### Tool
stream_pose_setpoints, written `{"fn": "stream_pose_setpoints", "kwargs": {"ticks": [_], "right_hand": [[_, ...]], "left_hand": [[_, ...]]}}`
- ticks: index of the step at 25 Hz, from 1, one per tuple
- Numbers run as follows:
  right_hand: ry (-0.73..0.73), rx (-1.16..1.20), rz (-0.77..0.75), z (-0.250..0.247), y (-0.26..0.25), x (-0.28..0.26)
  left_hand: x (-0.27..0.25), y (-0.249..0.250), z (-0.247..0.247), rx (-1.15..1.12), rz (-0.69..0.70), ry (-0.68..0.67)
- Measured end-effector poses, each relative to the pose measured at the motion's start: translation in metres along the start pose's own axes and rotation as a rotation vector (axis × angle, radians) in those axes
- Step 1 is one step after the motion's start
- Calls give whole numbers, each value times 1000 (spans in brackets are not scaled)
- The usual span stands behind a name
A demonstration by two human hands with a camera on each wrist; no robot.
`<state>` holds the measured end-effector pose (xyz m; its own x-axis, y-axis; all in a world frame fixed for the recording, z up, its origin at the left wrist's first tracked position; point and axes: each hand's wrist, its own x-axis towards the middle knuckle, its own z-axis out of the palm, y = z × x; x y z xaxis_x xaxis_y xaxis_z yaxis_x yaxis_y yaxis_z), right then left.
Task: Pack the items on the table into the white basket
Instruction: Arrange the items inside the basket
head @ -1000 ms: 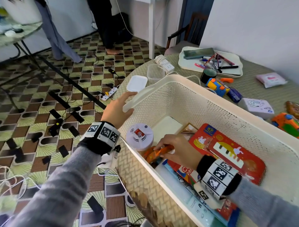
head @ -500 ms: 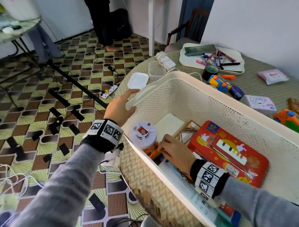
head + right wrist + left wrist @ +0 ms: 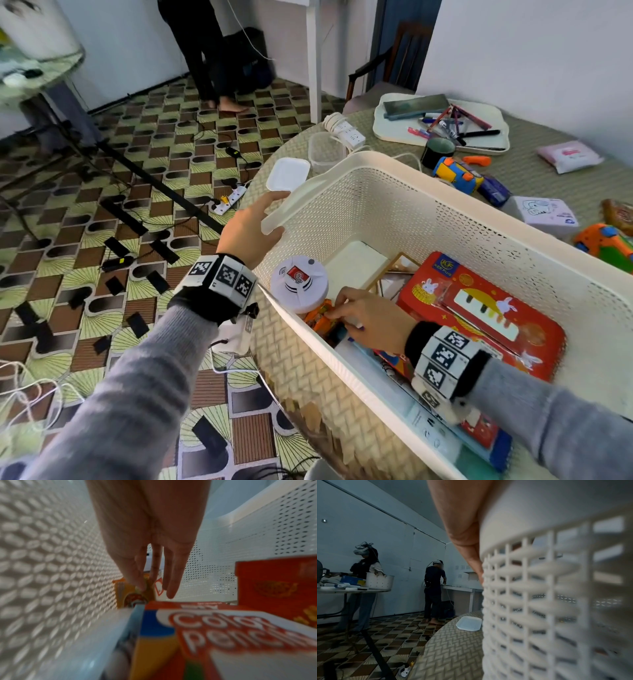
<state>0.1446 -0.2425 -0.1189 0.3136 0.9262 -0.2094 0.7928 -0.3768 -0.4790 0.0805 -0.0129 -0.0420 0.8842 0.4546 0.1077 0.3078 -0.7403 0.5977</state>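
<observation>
Left hand [image 3: 248, 236] grips the basket [image 3: 383, 178] by its handle, thumb over the rim. Right hand [image 3: 370, 320] is down inside the basket, fingers [image 3: 173, 574] nearly straight, fingertips touching an orange packet [image 3: 320, 318] against the basket's near wall, beside the smoke alarm [image 3: 299, 282]. A red box [image 3: 479, 308] lies in the basket too. Toy [image 3: 457, 174] waits on the table [image 3: 534, 171] beyond the basket.

The left hand [image 3: 248, 236] grips the rim of the white basket [image 3: 428, 192] at its left corner. The right hand [image 3: 368, 317] is inside the basket, its fingers on an orange packet [image 3: 318, 317] near a white smoke detector [image 3: 298, 282]. A red box [image 3: 479, 308] lies to the right.
</observation>
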Motion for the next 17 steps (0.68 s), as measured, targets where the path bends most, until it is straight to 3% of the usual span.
{"fn": "stream_pose_setpoints", "kwargs": {"ticks": [6,12,17], "right_hand": [[46,65,113,-32,5,-11],[211,157,101,-56,6,-27],[424,339,78,-81,3,-55]], "left_hand": [[-1,-1,1,33,20,10],[-8,3,1,116,10,-41],[-32,31,-6,195,105,-54]]}}
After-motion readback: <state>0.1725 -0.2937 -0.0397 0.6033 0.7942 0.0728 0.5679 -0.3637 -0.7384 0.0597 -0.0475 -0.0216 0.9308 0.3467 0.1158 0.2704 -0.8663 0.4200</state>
